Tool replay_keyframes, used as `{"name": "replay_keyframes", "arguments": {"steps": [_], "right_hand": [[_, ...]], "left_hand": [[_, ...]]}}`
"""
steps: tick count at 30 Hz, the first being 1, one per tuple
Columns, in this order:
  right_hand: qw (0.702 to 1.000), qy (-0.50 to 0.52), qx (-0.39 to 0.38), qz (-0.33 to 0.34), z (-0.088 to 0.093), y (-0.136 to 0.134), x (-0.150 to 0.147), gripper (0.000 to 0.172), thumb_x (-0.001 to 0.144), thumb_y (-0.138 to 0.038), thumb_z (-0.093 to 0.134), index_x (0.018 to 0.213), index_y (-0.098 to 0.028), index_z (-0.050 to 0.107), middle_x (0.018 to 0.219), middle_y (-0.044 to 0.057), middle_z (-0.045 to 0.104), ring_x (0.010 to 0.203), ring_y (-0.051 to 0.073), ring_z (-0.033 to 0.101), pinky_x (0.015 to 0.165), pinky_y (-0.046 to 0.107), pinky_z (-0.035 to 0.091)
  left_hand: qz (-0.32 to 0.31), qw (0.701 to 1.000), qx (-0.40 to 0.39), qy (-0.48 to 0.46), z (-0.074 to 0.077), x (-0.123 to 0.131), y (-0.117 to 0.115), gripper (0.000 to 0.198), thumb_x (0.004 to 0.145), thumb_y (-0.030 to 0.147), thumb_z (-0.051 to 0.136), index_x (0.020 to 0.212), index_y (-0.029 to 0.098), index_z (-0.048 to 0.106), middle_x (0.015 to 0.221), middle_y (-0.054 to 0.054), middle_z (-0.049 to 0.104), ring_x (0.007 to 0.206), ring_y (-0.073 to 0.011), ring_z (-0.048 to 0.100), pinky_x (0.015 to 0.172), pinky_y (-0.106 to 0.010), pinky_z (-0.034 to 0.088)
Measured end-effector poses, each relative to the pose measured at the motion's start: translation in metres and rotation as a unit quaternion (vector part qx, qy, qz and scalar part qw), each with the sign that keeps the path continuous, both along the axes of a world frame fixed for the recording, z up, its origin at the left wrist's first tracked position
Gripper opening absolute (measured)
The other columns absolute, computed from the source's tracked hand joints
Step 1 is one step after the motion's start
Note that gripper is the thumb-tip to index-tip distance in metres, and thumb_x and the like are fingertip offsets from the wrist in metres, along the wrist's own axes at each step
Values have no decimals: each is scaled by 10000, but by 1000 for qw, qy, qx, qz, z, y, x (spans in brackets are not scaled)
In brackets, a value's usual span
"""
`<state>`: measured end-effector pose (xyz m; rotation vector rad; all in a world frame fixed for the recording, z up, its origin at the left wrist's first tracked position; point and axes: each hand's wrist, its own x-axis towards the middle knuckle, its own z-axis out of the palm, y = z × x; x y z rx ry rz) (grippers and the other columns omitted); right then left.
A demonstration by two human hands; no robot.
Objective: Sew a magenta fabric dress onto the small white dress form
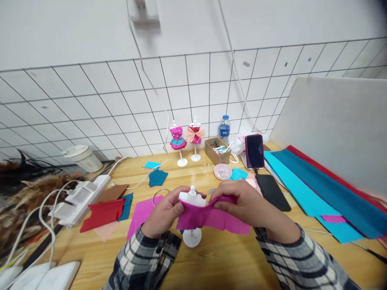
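Head view: left hand [160, 215] sits at the left side of a small white dress form [191, 198]; its fingers are curled narrow around the form, thumb in front at the end of a magenta cloth [208, 219], the other fingers reaching behind and partly hidden. Right hand [243, 201] is on the opposite side; thumb and index finger are closed in a pinch on the cloth's upper edge, no visible gap, remaining fingers folded and partly out of sight. Cloth lies across the front of the form, below its bare white shoulders, with a loose end hanging to the right under the right hand. Form is upright on a round white base [192, 238], over the near middle of the worktop [223, 262]; cannot tell whether the base touches the surface. Toward the far edge: two dressed forms [178, 139] side by side, then a cardboard box [223, 158] to their right, with a pink dish [215, 173] just nearer. Toward the left edge, near the left forearm: a flat magenta piece [138, 215] and a red piece [101, 214].
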<state>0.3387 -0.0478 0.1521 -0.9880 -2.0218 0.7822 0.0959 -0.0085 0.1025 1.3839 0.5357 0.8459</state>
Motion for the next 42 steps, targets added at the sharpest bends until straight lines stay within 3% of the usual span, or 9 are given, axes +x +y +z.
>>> {"name": "replay_keyframes", "arguments": {"steps": [7,11,17,20,23,26,29,36,42], "right_hand": [[999,-7,25,19,3,0,1,64,834,-225,688,886,-234,725,809,-17,722,765,105,636,689,221,460],[999,-35,39,-10,3,-3,-3,95,811,-271,710,902,-245,713,828,-27,725,782,124,630,711,259,439],[994,-53,84,-36,6,-7,-15,83,846,-308,666,881,-243,703,806,-19,729,766,155,627,715,300,397],[991,-62,109,-40,6,-9,-18,100,873,-301,629,870,-230,699,768,-5,717,734,155,616,699,300,382],[987,-70,143,-33,3,-11,-20,119,895,-312,602,902,-240,696,752,-5,704,720,152,605,682,297,368],[982,-80,168,-21,1,-12,-20,126,912,-313,582,915,-245,688,740,-13,689,703,141,594,679,295,354],[979,-86,184,-14,1,-12,-21,146,916,-343,580,906,-241,684,712,-16,670,676,131,579,652,284,339],[965,-84,246,-26,-1,-10,-24,238,946,-378,527,871,-216,685,622,-17,618,568,108,517,553,265,298],[978,-87,187,-14,-2,-8,-21,170,914,-341,565,927,-209,673,740,2,695,668,125,605,598,255,363]], "left_hand": [[36,997,30,66,-2,-14,2,609,685,643,690,1107,206,651,1109,-99,691,1023,-280,639,869,-338,484],[72,994,25,79,-1,-12,0,606,718,648,656,1116,190,653,1123,-121,687,1022,-291,641,880,-359,490],[125,983,94,96,-4,-8,-5,626,751,680,589,1122,181,659,1123,-143,691,1043,-300,630,910,-389,484],[172,968,149,101,-7,-8,-6,620,768,703,537,1053,176,696,1046,-142,713,1093,-320,603,991,-440,428],[208,943,244,88,-9,-8,-5,623,764,727,506,976,186,732,899,-114,732,985,-302,637,1071,-485,344],[197,918,333,84,-10,-9,-2,618,791,725,465,986,208,741,868,-96,729,866,-272,654,1069,-495,342],[189,906,369,81,-11,-9,0,590,841,689,418,1024,227,734,887,-90,726,851,-259,648,1060,-484,346],[202,928,311,32,-12,1,-4,600,854,685,382,947,199,720,890,-87,707,891,-243,630,1032,-427,382],[151,982,111,-2,-12,-1,-5,611,842,701,407,969,171,681,1029,-126,689,920,-266,651,893,-405,503]]}}
